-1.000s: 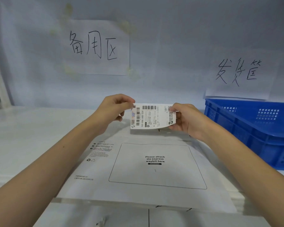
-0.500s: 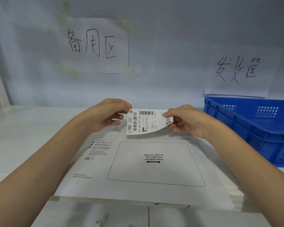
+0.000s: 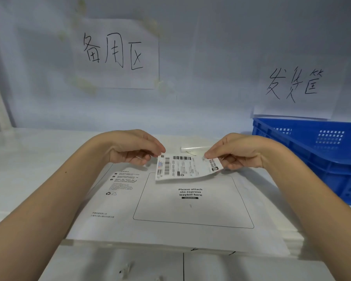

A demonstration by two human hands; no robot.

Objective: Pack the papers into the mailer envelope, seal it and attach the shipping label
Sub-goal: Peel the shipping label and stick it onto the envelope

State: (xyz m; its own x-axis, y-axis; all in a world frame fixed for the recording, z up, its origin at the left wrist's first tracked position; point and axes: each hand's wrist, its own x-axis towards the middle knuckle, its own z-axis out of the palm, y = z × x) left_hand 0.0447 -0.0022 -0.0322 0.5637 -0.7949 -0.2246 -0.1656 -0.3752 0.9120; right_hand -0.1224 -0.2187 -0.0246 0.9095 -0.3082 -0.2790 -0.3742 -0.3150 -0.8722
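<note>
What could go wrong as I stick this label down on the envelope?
The shipping label hangs tilted, its right end higher, so it may land crooked or cross the outlined waybill box. It also bows between the left hand and right hand, so pressing unevenly could trap wrinkles.

Shipping label (image 3: 185, 167) pinched between left hand (image 3: 133, 150) and right hand (image 3: 238, 153), just above mailer envelope (image 3: 170, 209).

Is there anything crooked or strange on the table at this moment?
Slightly: the white printed shipping label, pinched by the left hand and right hand, hangs tilted, its right side higher, over the upper edge of the outlined waybill box on the white mailer envelope. It is not yet stuck flat. Nothing looks damaged.
</note>
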